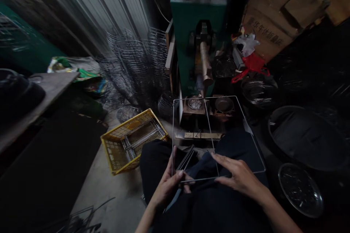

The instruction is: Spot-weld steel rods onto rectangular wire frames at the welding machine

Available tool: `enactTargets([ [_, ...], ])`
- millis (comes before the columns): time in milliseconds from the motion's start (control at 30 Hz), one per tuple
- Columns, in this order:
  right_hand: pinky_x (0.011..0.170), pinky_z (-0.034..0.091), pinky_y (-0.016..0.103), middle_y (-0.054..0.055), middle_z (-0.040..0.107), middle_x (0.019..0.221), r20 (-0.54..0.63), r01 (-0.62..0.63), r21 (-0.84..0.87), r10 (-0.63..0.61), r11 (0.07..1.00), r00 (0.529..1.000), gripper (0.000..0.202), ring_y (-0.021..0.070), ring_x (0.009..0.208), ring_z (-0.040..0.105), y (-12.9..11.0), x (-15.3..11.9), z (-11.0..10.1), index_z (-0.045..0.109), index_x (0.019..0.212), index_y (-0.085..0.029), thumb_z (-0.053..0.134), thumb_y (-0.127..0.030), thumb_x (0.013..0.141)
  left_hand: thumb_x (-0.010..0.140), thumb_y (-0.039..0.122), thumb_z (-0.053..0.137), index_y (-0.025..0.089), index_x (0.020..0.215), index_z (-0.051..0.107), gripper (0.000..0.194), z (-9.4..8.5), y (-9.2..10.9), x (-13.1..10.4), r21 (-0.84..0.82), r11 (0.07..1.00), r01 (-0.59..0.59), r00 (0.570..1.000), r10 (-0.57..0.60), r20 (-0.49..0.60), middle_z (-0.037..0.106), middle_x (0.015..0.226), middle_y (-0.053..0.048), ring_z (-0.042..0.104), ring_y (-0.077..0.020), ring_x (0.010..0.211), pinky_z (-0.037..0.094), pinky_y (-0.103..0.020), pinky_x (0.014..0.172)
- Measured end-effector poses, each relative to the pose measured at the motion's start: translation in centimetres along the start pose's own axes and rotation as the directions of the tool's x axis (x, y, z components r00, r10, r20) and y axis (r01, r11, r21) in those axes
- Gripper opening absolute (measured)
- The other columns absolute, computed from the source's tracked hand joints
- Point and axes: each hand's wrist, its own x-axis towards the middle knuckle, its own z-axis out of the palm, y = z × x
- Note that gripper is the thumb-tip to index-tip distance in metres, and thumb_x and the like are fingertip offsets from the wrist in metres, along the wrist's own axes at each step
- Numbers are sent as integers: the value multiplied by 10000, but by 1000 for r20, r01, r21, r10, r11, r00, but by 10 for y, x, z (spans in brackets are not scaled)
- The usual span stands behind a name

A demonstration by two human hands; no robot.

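A rectangular wire frame (173, 134) with rounded corners is held out over my lap. One straight wire rod (209, 123) runs across its middle, from the far side to the near side. At the near left corner my left hand (171, 180) is closed around the frame, thumb on the near wire. My right hand (237, 174) grips around the near end of the middle rod, fingertip on the rod and thumb by the near wire. Several loose wire rods (186, 158) lie in my lap behind the left hand. The frame's far side is close to the green machine's electrode tip (201, 89).
A green spot-welding machine (183, 43) with a lit red lamp stands ahead. Below its tip sits a dish of small metal bits (195, 104). A yellow crate (109, 153) with rods is at left, stacked wire baskets (131, 58) behind. At right is a bowl (300, 189).
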Motion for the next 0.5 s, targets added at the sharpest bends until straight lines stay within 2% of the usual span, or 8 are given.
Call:
enactTargets([
  [200,1047,455,352,-2,462,1452,36,-51,25,50,998,998,823,227,1283,499,-6,4,-5,313,1487,-360,739,-285,787,913,297,582,333,1492,-171,951,-1,2,-1,-30,999,29,999,-30,-42,734,778,-81,629,-149,523,465,-231,518],
  [400,1013,477,365,-12,486,1432,-2,-60,28,60,998,998,794,247,1270,512,-1,3,0,330,1472,-398,731,-328,791,892,354,612,370,1493,-162,981,-6,-11,5,-46,998,41,999,-41,8,738,770,-45,645,-160,489,477,-227,474],
  [500,976,495,353,3,546,1384,-36,-63,-8,63,998,997,802,236,1200,577,6,10,4,307,1485,-383,724,-368,801,905,330,591,357,1493,-181,971,-9,-12,16,-40,999,17,999,-16,28,749,822,-56,654,-170,478,500,-251,481],
])
